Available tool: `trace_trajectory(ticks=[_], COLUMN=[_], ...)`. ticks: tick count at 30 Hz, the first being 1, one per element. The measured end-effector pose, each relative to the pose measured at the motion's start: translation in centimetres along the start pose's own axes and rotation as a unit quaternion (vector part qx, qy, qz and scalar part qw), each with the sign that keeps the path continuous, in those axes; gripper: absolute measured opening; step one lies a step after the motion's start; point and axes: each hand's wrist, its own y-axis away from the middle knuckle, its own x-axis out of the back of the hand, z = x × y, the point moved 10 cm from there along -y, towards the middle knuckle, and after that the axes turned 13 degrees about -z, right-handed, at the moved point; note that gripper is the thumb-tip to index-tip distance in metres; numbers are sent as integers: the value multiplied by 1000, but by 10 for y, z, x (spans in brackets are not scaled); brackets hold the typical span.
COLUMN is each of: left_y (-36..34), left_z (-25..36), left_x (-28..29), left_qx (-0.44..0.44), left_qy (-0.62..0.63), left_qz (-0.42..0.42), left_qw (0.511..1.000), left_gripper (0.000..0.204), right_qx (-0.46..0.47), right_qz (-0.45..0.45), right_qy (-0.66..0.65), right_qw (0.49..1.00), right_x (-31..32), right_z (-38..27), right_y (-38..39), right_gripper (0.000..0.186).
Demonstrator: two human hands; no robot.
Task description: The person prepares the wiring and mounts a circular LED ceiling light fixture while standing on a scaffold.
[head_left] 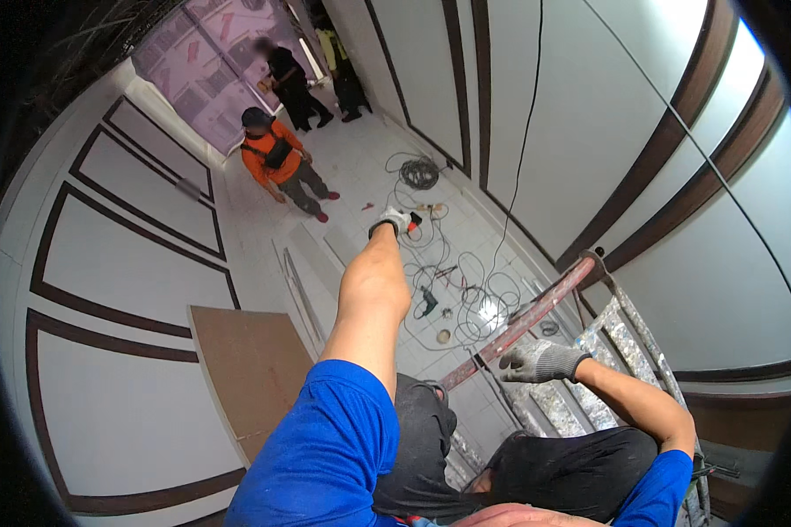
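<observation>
a small object (414,221), bright red with black, is gripped in the outstretched, gloved left hand (394,220), its shape partly hidden; the gloved right hand (540,362) is held loosely curled near a scuffed red bar (561,288), any grip untellable; beyond, coiled dark cable (419,174) is seen on pale floor tiles (356,167)

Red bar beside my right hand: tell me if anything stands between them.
Nothing visible stands between the right hand and the red bar; the gloved fingers show close by its lower edge, though whether they touch it is unclear.
</observation>
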Motion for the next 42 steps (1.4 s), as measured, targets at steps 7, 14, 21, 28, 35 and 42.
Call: trace_trajectory(ticks=[7, 14, 21, 28, 35, 42], left_y=[-12, 3, -9, -7, 12, 15], left_z=[-40, -49, -38, -13, -4, -5], left_x=[9, 17, 8, -10, 0, 2], left_qx=[11, 26, -9, 9, -6, 21], left_qy=[-23, -4, 0, 112, 127, 183], left_qz=[-38, -32, -118, -116, -85, -78], left_qw=[999, 999, 993, 987, 988, 980], left_gripper=[75, 68, 59, 64, 59, 46], right_qx=[2, -1, 8, -21, -23, -12], right_qz=[12, 26, 26, 15, -2, 22], right_qy=[3, -29, -40, -50, -44, -46], right_qw=[1000, 999, 999, 998, 999, 999], right_x=[-2, 1, 6, 0, 1, 2], right_z=[6, 11, -5, 9, 2, 3], right_y=[2, 4, 3, 5, 7, 10], right_gripper=[57, 51, 44, 49, 48, 44])
